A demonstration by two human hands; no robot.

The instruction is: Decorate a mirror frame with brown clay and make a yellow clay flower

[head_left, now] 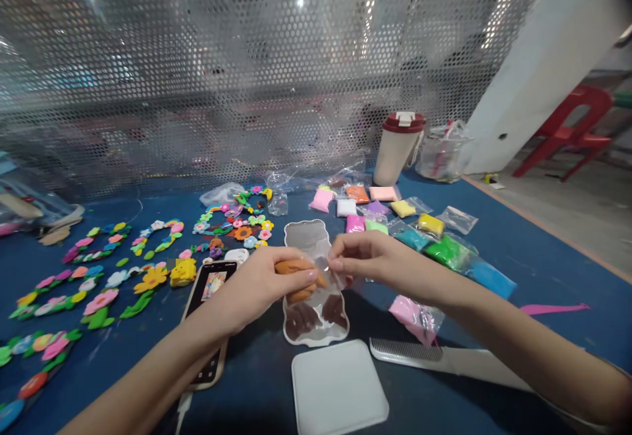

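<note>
My left hand (269, 283) is closed around a lump of orange-brown clay (296, 277) above a wavy-edged mirror or frame (316, 320). Thumb and fingers of my right hand (358, 257) pinch a clear plastic bag (329, 267), which touches the clay's right side. Reflections of the hands show in the frame's glossy surface. A white rounded square plate (340, 387) lies just in front of the frame. To the left of it, a phone (210, 323) rests partly under my left forearm.
Colourful flower chains (101, 300) spread across the left. Bagged clay packs (447, 251) lie at the right, behind a white comb (444, 359) and a pink tool (553, 308). A lidded cup (395, 152) stands at the back before a perforated metal screen (237, 79).
</note>
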